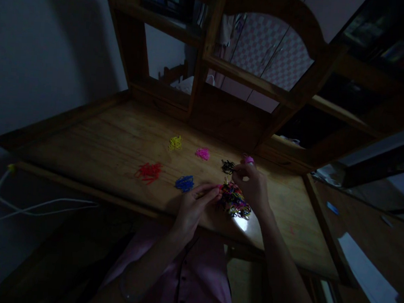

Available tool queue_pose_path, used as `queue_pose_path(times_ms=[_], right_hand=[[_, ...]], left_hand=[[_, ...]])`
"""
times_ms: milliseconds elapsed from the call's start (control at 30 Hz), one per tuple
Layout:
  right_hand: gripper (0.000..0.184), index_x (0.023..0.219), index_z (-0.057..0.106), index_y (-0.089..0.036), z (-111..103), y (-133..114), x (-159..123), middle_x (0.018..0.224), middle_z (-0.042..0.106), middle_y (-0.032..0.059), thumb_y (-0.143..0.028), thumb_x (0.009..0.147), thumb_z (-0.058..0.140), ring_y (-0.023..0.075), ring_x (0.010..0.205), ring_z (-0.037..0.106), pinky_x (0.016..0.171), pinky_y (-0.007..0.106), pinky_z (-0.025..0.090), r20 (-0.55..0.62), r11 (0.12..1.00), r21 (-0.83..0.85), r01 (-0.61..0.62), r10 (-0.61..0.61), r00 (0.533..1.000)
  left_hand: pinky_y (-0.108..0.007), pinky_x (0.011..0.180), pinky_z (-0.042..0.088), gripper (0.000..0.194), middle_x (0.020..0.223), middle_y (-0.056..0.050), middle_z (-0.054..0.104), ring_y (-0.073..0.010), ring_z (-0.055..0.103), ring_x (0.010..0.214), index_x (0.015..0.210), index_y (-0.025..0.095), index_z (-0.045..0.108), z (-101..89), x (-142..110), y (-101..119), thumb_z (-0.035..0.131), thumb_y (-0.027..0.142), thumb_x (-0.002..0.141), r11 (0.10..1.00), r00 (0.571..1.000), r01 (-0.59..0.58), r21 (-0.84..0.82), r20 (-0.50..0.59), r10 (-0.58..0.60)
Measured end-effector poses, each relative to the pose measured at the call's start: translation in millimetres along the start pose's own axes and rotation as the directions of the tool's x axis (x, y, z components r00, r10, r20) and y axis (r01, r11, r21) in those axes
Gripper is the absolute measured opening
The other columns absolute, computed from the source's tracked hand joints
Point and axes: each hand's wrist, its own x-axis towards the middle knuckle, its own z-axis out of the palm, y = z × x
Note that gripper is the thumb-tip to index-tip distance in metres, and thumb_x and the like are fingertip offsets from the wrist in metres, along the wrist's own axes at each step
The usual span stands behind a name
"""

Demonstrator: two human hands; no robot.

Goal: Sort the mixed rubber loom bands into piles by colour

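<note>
On the wooden desk lies a mixed heap of coloured rubber bands. My left hand rests at its left edge, fingers pinched on a pink band. My right hand hovers just above and behind the heap, fingers curled together near the black pile; what it holds is too dim to name. Sorted small piles lie farther back: red, blue, yellow and pink.
A small pink-topped object stands behind my right hand. A wooden hutch with shelves rises at the desk's back. A white cable hangs off the left. Papers lie at lower right. The room is dim.
</note>
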Motion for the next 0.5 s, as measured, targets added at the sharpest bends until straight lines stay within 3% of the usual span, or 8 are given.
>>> queue_pose_path(times_ms=[133, 300, 500], right_hand=[[0.015, 0.088, 0.066, -0.015, 15, 26, 30, 0.081, 0.066, 0.0055, -0.012, 0.079, 0.055, 0.017, 0.073, 0.059, 0.066, 0.026, 0.042, 0.137, 0.968, -0.25, -0.003, 0.038, 0.99], [0.02, 0.085, 0.068, -0.015, 25, 37, 46, 0.085, 0.066, 0.0079, -0.005, 0.078, 0.053, 0.0177, 0.076, 0.058, 0.068, 0.026, 0.039, 0.178, 0.954, -0.297, 0.027, 0.028, 0.984], [0.029, 0.11, 0.066, -0.017, 21, 36, 38, 0.104, 0.065, 0.01, -0.011, 0.085, 0.053, 0.0177, 0.082, 0.06, 0.076, 0.027, 0.041, 0.182, 0.946, -0.323, 0.012, 0.05, 0.982]], left_hand=[[-0.023, 0.084, 0.053, 0.025, 0.09, -0.007, 0.074, -0.0134, 0.068, 0.083, 0.091, 0.011, 0.073, 0.0, 4, 3, 0.08, 0.019, 0.068, 0.999, 1.0, -0.019, -0.036, 0.002, 0.019], [-0.024, 0.082, 0.054, 0.024, 0.09, -0.007, 0.073, -0.0135, 0.069, 0.081, 0.087, 0.01, 0.072, -7.7, 12, 15, 0.081, 0.016, 0.066, 0.995, 0.997, -0.074, -0.074, -0.022, 0.072], [-0.021, 0.084, 0.055, 0.014, 0.089, -0.007, 0.073, -0.0117, 0.068, 0.082, 0.084, 0.01, 0.071, -23.5, 47, 46, 0.075, 0.007, 0.071, 0.998, 0.998, -0.021, -0.064, 0.052, 0.024]])
